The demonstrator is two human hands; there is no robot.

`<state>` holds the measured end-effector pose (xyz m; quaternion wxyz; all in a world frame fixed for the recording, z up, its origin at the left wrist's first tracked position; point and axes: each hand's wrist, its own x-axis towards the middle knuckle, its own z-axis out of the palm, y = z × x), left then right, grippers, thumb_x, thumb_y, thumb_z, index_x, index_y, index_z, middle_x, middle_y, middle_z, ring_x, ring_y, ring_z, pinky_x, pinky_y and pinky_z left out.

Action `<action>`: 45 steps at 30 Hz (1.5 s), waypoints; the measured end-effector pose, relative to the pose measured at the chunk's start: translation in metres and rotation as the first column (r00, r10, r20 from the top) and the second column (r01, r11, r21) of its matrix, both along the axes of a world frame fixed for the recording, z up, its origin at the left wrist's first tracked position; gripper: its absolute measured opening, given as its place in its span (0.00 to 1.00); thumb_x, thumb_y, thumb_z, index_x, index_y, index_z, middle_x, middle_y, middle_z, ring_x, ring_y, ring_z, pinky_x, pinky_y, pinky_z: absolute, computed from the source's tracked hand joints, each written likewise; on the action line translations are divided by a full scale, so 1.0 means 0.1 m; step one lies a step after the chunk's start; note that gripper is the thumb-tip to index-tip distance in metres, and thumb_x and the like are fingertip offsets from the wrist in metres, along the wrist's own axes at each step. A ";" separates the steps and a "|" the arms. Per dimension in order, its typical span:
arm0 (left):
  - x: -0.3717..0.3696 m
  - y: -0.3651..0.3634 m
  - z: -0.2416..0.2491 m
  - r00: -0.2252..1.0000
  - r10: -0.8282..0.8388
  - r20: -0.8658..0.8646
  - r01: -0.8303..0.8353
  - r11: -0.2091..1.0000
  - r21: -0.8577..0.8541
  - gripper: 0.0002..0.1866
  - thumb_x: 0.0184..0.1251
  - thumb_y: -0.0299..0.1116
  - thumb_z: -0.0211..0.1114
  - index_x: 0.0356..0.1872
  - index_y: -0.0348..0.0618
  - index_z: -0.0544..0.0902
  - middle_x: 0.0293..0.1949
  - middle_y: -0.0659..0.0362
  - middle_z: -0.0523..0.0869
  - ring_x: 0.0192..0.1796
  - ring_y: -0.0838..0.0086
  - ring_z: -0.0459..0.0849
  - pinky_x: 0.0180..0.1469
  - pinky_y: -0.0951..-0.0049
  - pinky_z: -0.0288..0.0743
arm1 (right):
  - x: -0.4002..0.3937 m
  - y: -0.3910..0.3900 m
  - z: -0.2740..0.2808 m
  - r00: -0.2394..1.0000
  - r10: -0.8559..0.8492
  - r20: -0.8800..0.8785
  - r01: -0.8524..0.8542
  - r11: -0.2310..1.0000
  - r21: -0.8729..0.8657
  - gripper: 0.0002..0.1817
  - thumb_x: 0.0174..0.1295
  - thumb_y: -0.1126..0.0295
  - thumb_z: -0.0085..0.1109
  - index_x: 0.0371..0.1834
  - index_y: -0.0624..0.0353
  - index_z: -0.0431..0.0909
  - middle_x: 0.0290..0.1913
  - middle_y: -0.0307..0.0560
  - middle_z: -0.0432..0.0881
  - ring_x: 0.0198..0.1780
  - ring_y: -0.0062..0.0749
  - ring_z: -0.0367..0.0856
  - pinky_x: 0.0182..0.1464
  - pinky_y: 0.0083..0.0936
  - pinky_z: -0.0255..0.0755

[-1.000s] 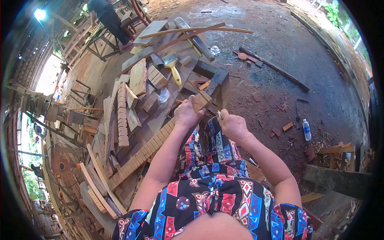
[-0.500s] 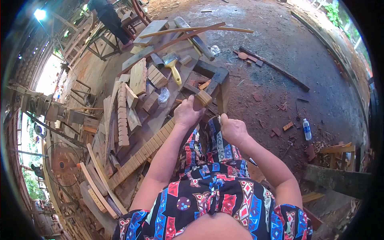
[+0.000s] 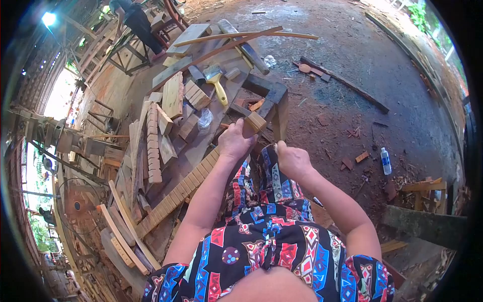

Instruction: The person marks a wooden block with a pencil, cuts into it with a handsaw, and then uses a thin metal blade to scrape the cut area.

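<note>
My left hand [image 3: 235, 141] is closed around the far end of a long wooden strip [image 3: 193, 178] with evenly spaced cuts across it. The squared wooden end [image 3: 255, 122] sticks out past my fingers. Just right of it, my right hand [image 3: 293, 160] is closed at the near end of a thin, flat, blade-like piece [image 3: 280, 121], whose exact kind I cannot make out. That piece stands beside a dark frame [image 3: 275, 93] at the bench's end. My right fingers hide whatever handle it has.
On the bench lie a paintbrush [image 3: 218, 90], a second notched strip [image 3: 153, 146], wood blocks [image 3: 173, 95] and a crumpled plastic bag [image 3: 205, 119]. Curved slats [image 3: 118, 239] rest at left. A water bottle [image 3: 386, 161] stands on the floor. Another person [image 3: 136, 22] is at the back left.
My right hand has shifted slightly forward, and more of the flat piece shows beside the wooden end. My left hand stays in place on the strip.
</note>
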<state>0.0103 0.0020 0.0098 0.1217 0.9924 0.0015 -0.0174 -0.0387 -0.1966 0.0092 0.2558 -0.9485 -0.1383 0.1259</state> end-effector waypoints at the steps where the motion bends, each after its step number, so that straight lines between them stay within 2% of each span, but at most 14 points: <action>1: -0.01 0.00 -0.01 1.000 0.001 0.015 -0.001 1.000 -0.009 0.35 0.48 0.55 0.70 0.54 0.45 0.73 0.42 0.50 0.83 0.44 0.55 0.84 0.46 0.57 0.77 | -0.04 -0.03 0.00 1.000 0.004 -0.003 -0.004 1.000 -0.003 0.08 0.58 0.73 0.47 0.40 0.62 0.68 0.29 0.62 0.82 0.35 0.56 0.84 0.38 0.48 0.75; 4: 0.00 0.01 -0.03 1.000 0.003 0.028 -0.002 1.000 -0.030 0.36 0.48 0.55 0.71 0.56 0.45 0.72 0.43 0.49 0.83 0.45 0.54 0.84 0.46 0.56 0.76 | -0.07 -0.05 0.01 1.000 -0.001 -0.020 0.000 0.999 -0.047 0.08 0.58 0.73 0.47 0.40 0.62 0.69 0.29 0.61 0.82 0.36 0.56 0.84 0.39 0.48 0.75; 6: -0.01 0.00 -0.03 1.000 0.002 0.024 -0.001 0.999 -0.040 0.37 0.48 0.55 0.70 0.57 0.45 0.72 0.43 0.49 0.83 0.45 0.54 0.84 0.46 0.56 0.76 | 0.03 0.04 0.06 1.000 -0.024 -0.001 0.024 0.999 0.035 0.08 0.58 0.73 0.46 0.40 0.62 0.69 0.30 0.62 0.82 0.37 0.56 0.83 0.40 0.48 0.75; 8: -0.02 -0.03 0.02 0.999 0.019 0.030 -0.020 1.000 0.024 0.33 0.48 0.54 0.70 0.53 0.45 0.73 0.43 0.50 0.83 0.45 0.57 0.84 0.46 0.59 0.78 | 0.16 0.16 -0.02 0.999 -0.024 0.024 0.023 0.999 0.040 0.08 0.58 0.73 0.46 0.40 0.62 0.69 0.30 0.62 0.83 0.37 0.56 0.84 0.40 0.48 0.75; 10: -0.03 -0.03 0.01 0.999 0.013 0.037 -0.014 1.000 0.024 0.34 0.48 0.54 0.70 0.53 0.45 0.73 0.43 0.50 0.83 0.45 0.57 0.84 0.46 0.59 0.78 | 0.22 0.22 -0.04 0.999 -0.012 0.043 0.012 1.000 0.021 0.08 0.58 0.73 0.47 0.40 0.62 0.69 0.31 0.61 0.83 0.37 0.56 0.84 0.39 0.48 0.75; 15: 0.00 0.00 -0.01 1.000 0.015 0.008 -0.015 1.000 -0.016 0.37 0.48 0.55 0.70 0.56 0.45 0.73 0.43 0.48 0.83 0.45 0.53 0.84 0.46 0.56 0.76 | -0.06 -0.03 -0.08 0.999 -0.014 0.040 0.014 1.000 0.001 0.08 0.58 0.73 0.48 0.40 0.62 0.69 0.28 0.61 0.82 0.34 0.57 0.83 0.37 0.49 0.75; 20: 0.01 0.01 -0.06 0.999 0.000 0.035 0.001 1.000 -0.027 0.34 0.48 0.56 0.70 0.52 0.45 0.74 0.42 0.48 0.83 0.44 0.53 0.84 0.45 0.56 0.76 | -0.11 -0.08 -0.04 0.999 -0.028 0.022 0.029 0.999 -0.034 0.08 0.59 0.72 0.48 0.40 0.62 0.69 0.26 0.60 0.82 0.33 0.57 0.83 0.36 0.48 0.76; 22: 0.00 0.00 -0.05 0.999 0.006 0.033 -0.006 1.000 -0.018 0.34 0.48 0.56 0.70 0.52 0.46 0.74 0.42 0.49 0.83 0.44 0.53 0.84 0.45 0.55 0.76 | 0.06 0.06 -0.08 0.996 -0.040 0.080 0.038 0.999 0.035 0.08 0.59 0.71 0.47 0.39 0.62 0.69 0.26 0.60 0.82 0.33 0.56 0.84 0.35 0.47 0.76; 26: -0.02 0.00 -0.04 0.998 0.009 0.066 -0.008 1.000 -0.010 0.34 0.47 0.55 0.71 0.52 0.46 0.74 0.42 0.49 0.83 0.44 0.53 0.84 0.45 0.55 0.76 | 0.19 0.19 -0.11 0.992 -0.015 0.128 0.011 0.999 0.031 0.07 0.59 0.71 0.47 0.38 0.61 0.69 0.26 0.60 0.82 0.33 0.55 0.84 0.35 0.47 0.76; 29: 0.00 0.02 -0.06 0.999 0.004 0.039 -0.003 1.000 -0.017 0.34 0.47 0.56 0.71 0.53 0.46 0.74 0.42 0.50 0.83 0.44 0.54 0.84 0.46 0.55 0.76 | 0.01 0.05 -0.08 0.994 -0.033 0.104 0.027 0.998 0.063 0.07 0.58 0.72 0.47 0.38 0.61 0.69 0.26 0.61 0.82 0.32 0.55 0.84 0.35 0.48 0.75; 32: 0.00 0.03 -0.09 0.997 -0.016 0.079 0.019 0.999 -0.034 0.35 0.47 0.56 0.70 0.53 0.46 0.73 0.42 0.50 0.83 0.45 0.54 0.83 0.46 0.55 0.76 | -0.16 -0.09 -0.05 0.999 -0.035 0.016 0.035 0.999 -0.021 0.06 0.57 0.73 0.48 0.37 0.61 0.67 0.27 0.63 0.82 0.33 0.57 0.84 0.35 0.49 0.75; 36: -0.01 0.00 -0.05 0.998 0.007 0.069 -0.005 1.000 -0.022 0.36 0.47 0.57 0.70 0.54 0.45 0.73 0.43 0.50 0.82 0.45 0.54 0.83 0.46 0.56 0.76 | 0.09 0.09 -0.12 0.999 -0.048 0.021 0.048 0.999 0.004 0.07 0.57 0.73 0.48 0.38 0.61 0.67 0.27 0.63 0.82 0.33 0.57 0.83 0.35 0.49 0.75; 39: 0.00 -0.02 -0.01 0.999 0.007 0.052 -0.008 1.000 0.016 0.35 0.48 0.53 0.71 0.54 0.45 0.73 0.43 0.49 0.82 0.46 0.57 0.84 0.46 0.59 0.78 | 0.21 0.20 -0.14 0.994 -0.015 0.107 0.010 0.999 0.045 0.08 0.57 0.73 0.47 0.39 0.61 0.66 0.27 0.64 0.82 0.34 0.58 0.83 0.36 0.49 0.75; 45: 0.00 0.00 -0.02 0.999 -0.001 0.039 0.001 1.000 0.010 0.34 0.48 0.53 0.71 0.54 0.45 0.73 0.43 0.50 0.82 0.46 0.57 0.84 0.46 0.59 0.78 | -0.08 -0.07 -0.08 0.999 -0.030 0.034 0.031 0.999 -0.028 0.08 0.58 0.72 0.48 0.39 0.61 0.68 0.27 0.61 0.82 0.34 0.57 0.84 0.36 0.48 0.75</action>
